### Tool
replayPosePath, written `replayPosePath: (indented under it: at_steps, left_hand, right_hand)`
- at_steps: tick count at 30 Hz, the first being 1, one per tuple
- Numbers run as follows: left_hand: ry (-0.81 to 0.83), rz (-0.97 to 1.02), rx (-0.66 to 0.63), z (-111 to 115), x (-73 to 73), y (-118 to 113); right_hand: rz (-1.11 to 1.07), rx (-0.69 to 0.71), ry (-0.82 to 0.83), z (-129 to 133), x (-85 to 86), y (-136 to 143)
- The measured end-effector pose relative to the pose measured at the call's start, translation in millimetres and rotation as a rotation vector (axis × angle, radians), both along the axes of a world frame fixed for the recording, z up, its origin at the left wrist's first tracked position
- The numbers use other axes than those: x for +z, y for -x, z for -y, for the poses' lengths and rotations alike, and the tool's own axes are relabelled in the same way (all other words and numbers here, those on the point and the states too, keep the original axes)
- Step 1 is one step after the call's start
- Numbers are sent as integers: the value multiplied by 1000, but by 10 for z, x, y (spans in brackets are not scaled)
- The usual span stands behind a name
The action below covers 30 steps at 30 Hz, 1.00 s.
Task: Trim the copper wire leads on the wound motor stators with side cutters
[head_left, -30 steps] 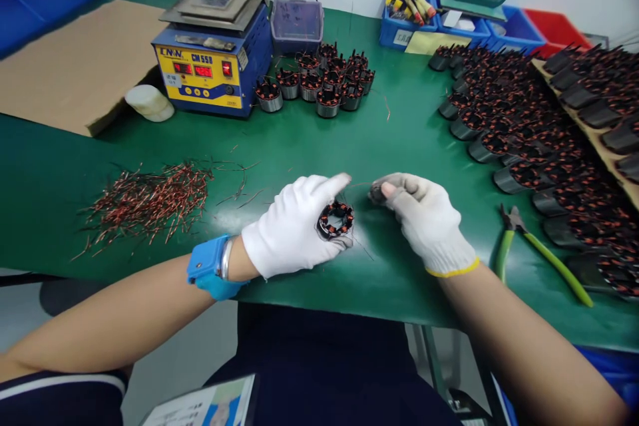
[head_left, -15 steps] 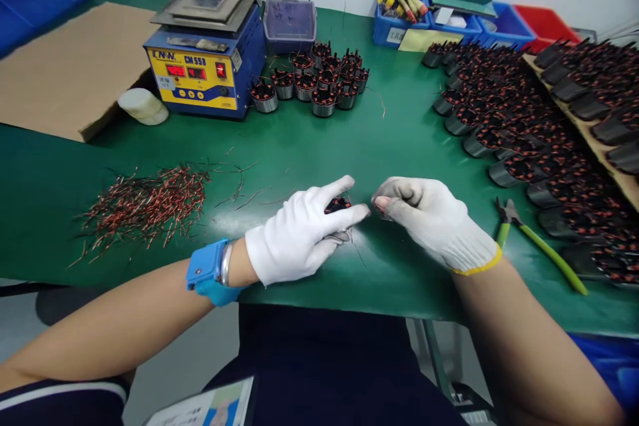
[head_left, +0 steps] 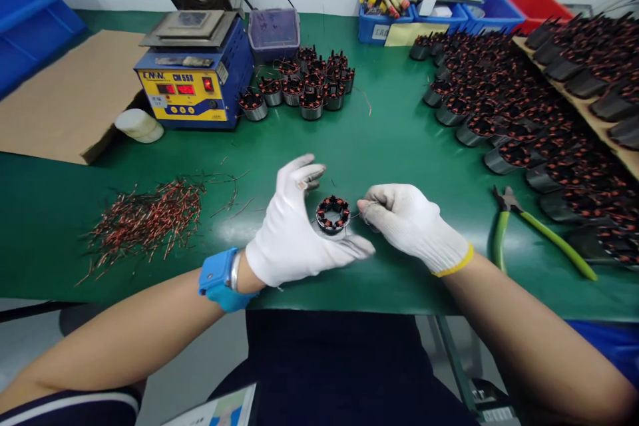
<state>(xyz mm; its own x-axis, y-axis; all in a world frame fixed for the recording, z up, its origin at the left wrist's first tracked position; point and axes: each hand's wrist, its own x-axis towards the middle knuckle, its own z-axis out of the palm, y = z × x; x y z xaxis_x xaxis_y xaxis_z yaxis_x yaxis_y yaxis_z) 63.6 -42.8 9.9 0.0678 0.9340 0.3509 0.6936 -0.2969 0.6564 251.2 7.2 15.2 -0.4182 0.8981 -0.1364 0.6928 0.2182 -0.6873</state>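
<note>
A motor stator (head_left: pixel 333 215), a black ring with copper windings, stands upright on the green mat in front of me. My left hand (head_left: pixel 304 233), in a white glove, curves around its left side with thumb and fingers spread apart, holding nothing. To the right of the stator, my right hand (head_left: pixel 407 219) is closed in a pinch, thumb against forefinger, in a glove with a yellow cuff. A thin wire (head_left: pixel 355 215) runs from the stator's edge to those fingertips. My right hand's other fingers are curled in.
Cut copper wires (head_left: pixel 147 219) lie heaped at left. Green-handled cutters (head_left: pixel 509 203) rest to the right. Several stators (head_left: pixel 310 103) stand beside a blue-yellow solder pot (head_left: pixel 190 96); rows of more stators (head_left: pixel 479 126) fill the right side. Blue bins (head_left: pixel 374 30) line the back.
My left hand has let go of the stator and opened wide to its left, leaving the ring exposed. My right hand stays pinched close by. The view has shifted slightly.
</note>
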Motion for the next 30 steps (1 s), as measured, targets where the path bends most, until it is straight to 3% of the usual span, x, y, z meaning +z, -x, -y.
replayPosePath:
  at_steps: [3, 8, 11, 14, 16, 20, 22, 26, 30]
  left_hand:
    - [174, -89, 61, -43, -16, -87]
    - [303, -115, -22, -117, 42, -33]
    - [353, -30, -74, -124, 55, 38]
    - [372, 46, -118, -127, 38, 90]
    - [374, 66, -144, -136, 29, 114]
    - [372, 72, -176, -160, 26, 151]
    - [384, 84, -194, -168, 21, 170]
    - [403, 121, -219, -174, 9, 196]
    - [405, 77, -219, -190, 21, 202]
  right_hand:
    - [122, 8, -71, -7, -10, 30]
    - [399, -48, -339, -5, -7, 47]
    - [302, 0, -404, -23, -28, 56]
    - [135, 172, -396, -84, -65, 67]
    - [169, 227, -385, -132, -80, 66]
    - [287, 35, -485, -164, -53, 72]
    - [133, 11, -448, -145, -29, 107]
    - [-139, 126, -274, -99, -32, 243]
    - [-190, 15, -173, -89, -94, 339]
